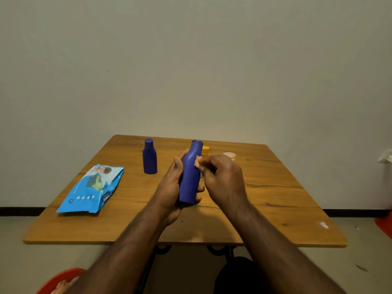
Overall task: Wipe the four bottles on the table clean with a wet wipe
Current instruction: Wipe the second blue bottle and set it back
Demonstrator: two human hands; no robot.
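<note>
My left hand grips a tall blue bottle around its lower body and holds it tilted above the wooden table. My right hand pinches a small crumpled wet wipe against the bottle's shoulder. A smaller dark blue bottle stands upright to the left. Behind my hands, only the yellow cap of a third bottle and the pale top of a fourth show.
A blue wet-wipe pack lies flat on the table's left side. The table stands against a plain wall. Red objects sit on the floor at the right edge and the lower left.
</note>
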